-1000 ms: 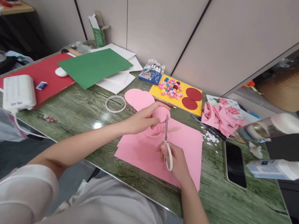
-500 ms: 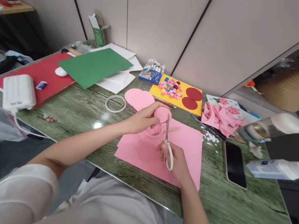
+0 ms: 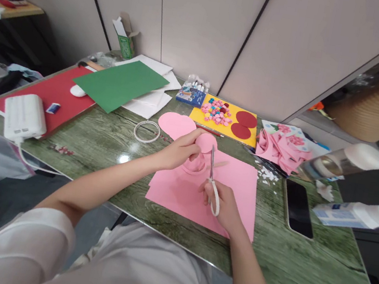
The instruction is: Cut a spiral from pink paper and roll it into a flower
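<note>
My left hand pinches a small round piece of pink paper, held just above the table. Below it a curled pink strip hangs from the piece. My right hand grips white-handled scissors, with the blades pointing up against the right edge of the pink piece. Both hands hover over a large pink sheet that lies flat on the green table. A cut pink circle lies just beyond my left hand.
A white tape ring lies left of the hands. Green, red and white sheets and a white power bank sit at the left. A yellow sheet with small coloured pieces, pink scraps, a phone and bottles are at the right.
The pink piece has turned a little in my left hand and the scissors have edged along its rim. Nothing else has moved.
</note>
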